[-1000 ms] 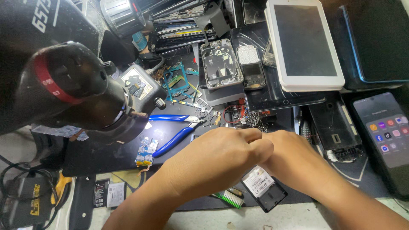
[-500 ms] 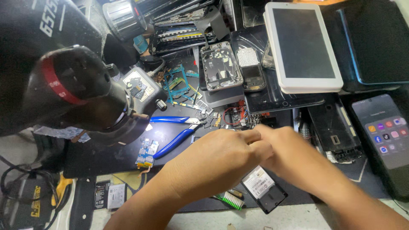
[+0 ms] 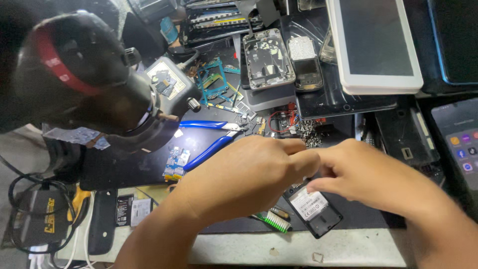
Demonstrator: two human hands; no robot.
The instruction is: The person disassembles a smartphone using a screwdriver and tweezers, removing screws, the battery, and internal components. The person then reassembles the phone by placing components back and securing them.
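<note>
My left hand (image 3: 251,172) and my right hand (image 3: 366,174) meet fingertip to fingertip over a dark work mat (image 3: 124,162). Their fingers are curled and pinched together; whatever sits between them is hidden. Just below the fingertips lies a small black phone part with a white label (image 3: 313,209). A green and white brush (image 3: 271,220) lies under my left wrist. Blue-handled pliers (image 3: 209,137) lie to the left of my left hand.
A black microscope head with a red ring (image 3: 84,79) looms at the left. An opened phone body (image 3: 266,57), a white tablet (image 3: 376,45), small circuit boards (image 3: 174,162), loose screws (image 3: 308,132) and a lit phone (image 3: 460,144) crowd the bench. Cables (image 3: 30,214) lie bottom left.
Both hands stay pinched together and have shifted slightly right and down in the view. The camera has moved a little closer.
</note>
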